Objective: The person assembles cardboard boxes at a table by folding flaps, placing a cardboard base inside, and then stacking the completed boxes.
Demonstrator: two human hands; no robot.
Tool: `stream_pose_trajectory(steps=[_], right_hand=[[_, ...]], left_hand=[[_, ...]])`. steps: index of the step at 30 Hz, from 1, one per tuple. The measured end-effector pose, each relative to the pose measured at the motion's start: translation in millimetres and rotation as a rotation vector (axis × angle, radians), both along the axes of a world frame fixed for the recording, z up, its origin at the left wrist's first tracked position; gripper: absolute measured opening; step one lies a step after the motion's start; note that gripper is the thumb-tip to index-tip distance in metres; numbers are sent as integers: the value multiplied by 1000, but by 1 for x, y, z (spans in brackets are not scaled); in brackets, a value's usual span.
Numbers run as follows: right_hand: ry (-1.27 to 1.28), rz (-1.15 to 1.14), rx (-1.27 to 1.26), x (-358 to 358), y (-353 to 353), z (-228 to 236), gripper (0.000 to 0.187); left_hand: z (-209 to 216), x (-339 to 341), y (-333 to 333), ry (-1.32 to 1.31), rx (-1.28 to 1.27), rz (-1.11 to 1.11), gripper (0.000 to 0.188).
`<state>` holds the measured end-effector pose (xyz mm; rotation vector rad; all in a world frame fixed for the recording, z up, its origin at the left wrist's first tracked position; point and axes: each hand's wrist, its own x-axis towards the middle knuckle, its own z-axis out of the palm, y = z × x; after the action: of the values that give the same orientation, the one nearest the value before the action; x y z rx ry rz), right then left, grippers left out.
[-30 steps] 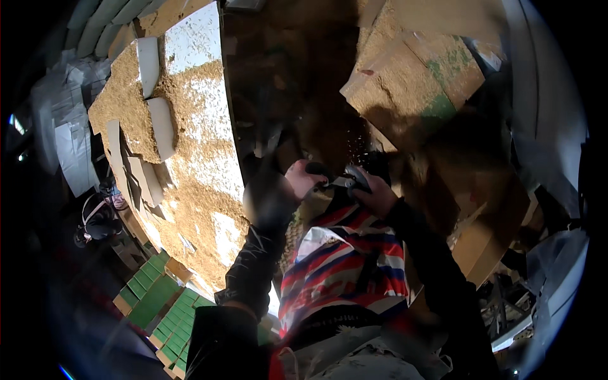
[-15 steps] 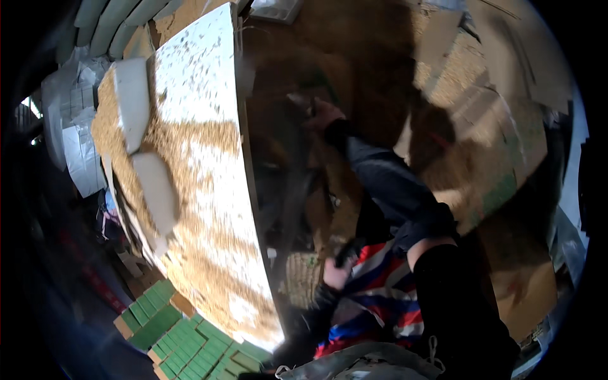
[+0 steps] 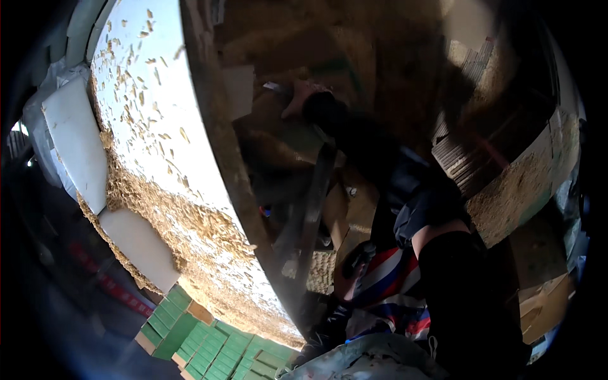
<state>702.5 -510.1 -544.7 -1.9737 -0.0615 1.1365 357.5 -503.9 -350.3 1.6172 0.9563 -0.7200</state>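
Along the lower edge: a pale, stained cloth (image 3: 370, 362) is lying nearest the person's body, and a red, white and blue striped fabric (image 3: 387, 292) is showing just beyond it.
Left hand: the person's left hand (image 3: 346, 286) is holding a dark tool (image 3: 361, 255), fingers wrapped around it, just beside the striped fabric; shade is hiding the tool's exact kind.
Ridged piece: a tan, textured piece (image 3: 322, 271) is resting just left of that hand, and a long grey bar (image 3: 311, 221) is slanting up beside it.
Right sleeve: a dark sleeve (image 3: 386, 168) is stretching up across the middle.
Right hand: the person's right hand (image 3: 306, 96) is hovering near shaded cardboard (image 3: 301, 54), well apart from the left one; a small pale piece (image 3: 273, 86) is showing just beside its fingers, and whether they are gripping it, one cannot tell.
Desk: on the left a white desk (image 3: 190, 145) is bearing scattered tan flakes (image 3: 180, 212), thickest along its outer side, where two pale slabs (image 3: 140, 246) are lying end to end.
Green blocks: past the desk's lower end, green blocks (image 3: 218, 351) are sitting in rows.
Right side: a flake-dusted cardboard sheet (image 3: 522, 185) is tilting, partly in sunlight.
Far left: a red strip (image 3: 114, 288) is showing dimly.
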Motion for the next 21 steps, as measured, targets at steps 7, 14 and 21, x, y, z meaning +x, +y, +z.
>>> stream_pose_trajectory(steps=[7, 14, 21], right_hand=[[-193, -89, 159, -12, 3, -6, 84], [-170, -34, 71, 3, -22, 15, 66], [-534, -367, 51, 20, -182, 136, 48]], left_hand=[[-3, 3, 1, 0, -39, -4, 40], [-2, 17, -12, 35, -222, 140, 37], [-3, 8, -19, -16, -323, 76, 38]])
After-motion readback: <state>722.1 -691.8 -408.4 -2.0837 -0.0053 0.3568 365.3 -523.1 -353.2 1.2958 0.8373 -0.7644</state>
